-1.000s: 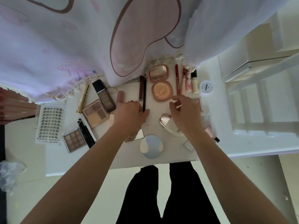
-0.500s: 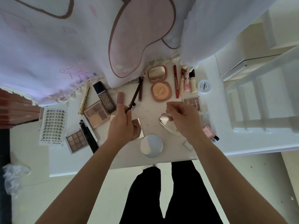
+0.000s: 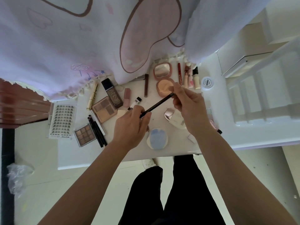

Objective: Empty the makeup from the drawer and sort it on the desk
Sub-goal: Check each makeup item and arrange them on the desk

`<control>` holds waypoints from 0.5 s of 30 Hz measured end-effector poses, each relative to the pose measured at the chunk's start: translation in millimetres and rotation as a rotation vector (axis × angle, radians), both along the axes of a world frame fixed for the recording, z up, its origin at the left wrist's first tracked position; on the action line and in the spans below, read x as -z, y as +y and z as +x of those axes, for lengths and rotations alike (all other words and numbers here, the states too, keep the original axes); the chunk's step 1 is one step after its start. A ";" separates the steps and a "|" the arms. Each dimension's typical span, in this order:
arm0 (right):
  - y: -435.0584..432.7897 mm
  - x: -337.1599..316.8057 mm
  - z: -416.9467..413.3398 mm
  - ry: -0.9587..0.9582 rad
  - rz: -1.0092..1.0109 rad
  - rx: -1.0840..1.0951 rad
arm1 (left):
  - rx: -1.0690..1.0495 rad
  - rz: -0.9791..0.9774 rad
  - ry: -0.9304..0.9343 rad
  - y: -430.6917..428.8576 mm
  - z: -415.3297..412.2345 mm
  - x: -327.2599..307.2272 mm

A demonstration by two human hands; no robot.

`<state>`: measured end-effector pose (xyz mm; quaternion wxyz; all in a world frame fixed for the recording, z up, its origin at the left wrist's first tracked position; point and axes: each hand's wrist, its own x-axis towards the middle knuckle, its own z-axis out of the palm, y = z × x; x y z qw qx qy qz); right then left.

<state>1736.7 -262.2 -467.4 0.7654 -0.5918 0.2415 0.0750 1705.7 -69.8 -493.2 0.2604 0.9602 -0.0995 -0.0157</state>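
Both hands on one black pencil (image 3: 155, 105). The left hand (image 3: 129, 127) has fingers curled round its lower end, and the right hand (image 3: 191, 109) pinches the upper end between thumb and fingertips. The pencil is slanted in the air above the desk (image 3: 172, 148), with its upper tip just at the near edge of the open compact (image 3: 164, 78). Holding it at both ends looks like checking it or tugging at a cap, probably to tell what kind it is before filing it; can't confirm.

Sorting looks far along, with like laid beside like:
- The lip tubes (image 3: 188, 75) lie in a parallel row just right of the compact, and the white jar (image 3: 207, 82) is further right.
- The brown stick (image 3: 146, 85) is just left of the compact.
- The two palettes (image 3: 103, 109) sit well left of the compact and nearer the person.
- The bundle of black pencils (image 3: 97, 130) lies side by side next to the palettes, so the held one likely belongs there.
- The lash sheet (image 3: 61, 119) is furthest left of the compact.
- The round puff (image 3: 156, 138) is straight toward the person from the compact, near the desk's front edge.

Can't pick out the drawer.
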 end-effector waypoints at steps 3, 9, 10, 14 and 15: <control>5.6 1.1 -12.2 -0.003 -0.044 -0.041 | 0.108 0.051 -0.046 -8.8 1.5 -5.3; -28.6 -7.3 -6.0 -0.016 0.027 0.425 | -0.028 -0.328 0.334 2.2 4.7 -10.3; -42.3 -9.2 -3.8 -0.055 0.047 0.463 | -0.104 -0.404 0.378 10.7 4.3 -10.6; -56.7 -12.0 -10.6 -0.127 -0.112 0.297 | -0.405 -0.703 0.445 27.4 4.5 -11.7; -50.7 -11.4 -13.9 -0.122 -0.113 0.255 | -0.472 -0.770 0.446 24.6 5.9 -12.3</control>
